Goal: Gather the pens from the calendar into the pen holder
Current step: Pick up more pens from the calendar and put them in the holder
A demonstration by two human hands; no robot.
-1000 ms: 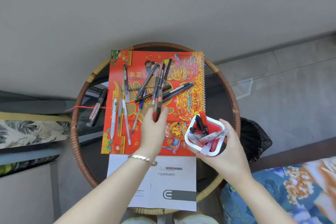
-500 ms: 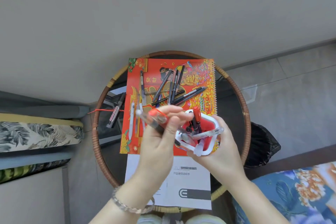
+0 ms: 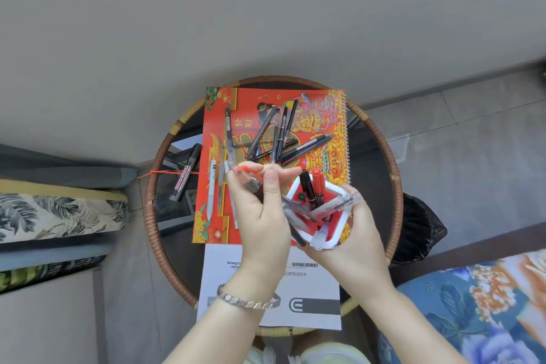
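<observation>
A red calendar [image 3: 251, 103] lies on the round glass table [image 3: 375, 186], with several dark pens [image 3: 292, 145] crossed near its middle and pale pens [image 3: 212, 189] along its left side. My left hand [image 3: 263, 213] is shut on a clear pen with a red cap [image 3: 246, 179], tilted with its lower end at the holder's left rim. My right hand [image 3: 351, 242] grips the white and red pen holder [image 3: 334, 233], tipped toward me above the calendar's lower right corner. A black and a red marker [image 3: 311, 189] and clear pens stand in it.
A whiteboard marker [image 3: 184, 177] lies on the glass left of the calendar. A white manual [image 3: 310, 289] sits at the table's near edge. A black bin bag [image 3: 419, 227] is right of the table, cushions at left and lower right.
My left hand lifted the red-capped pen off the calendar and brought it to the holder. My right hand raised and tipped the holder toward it.
</observation>
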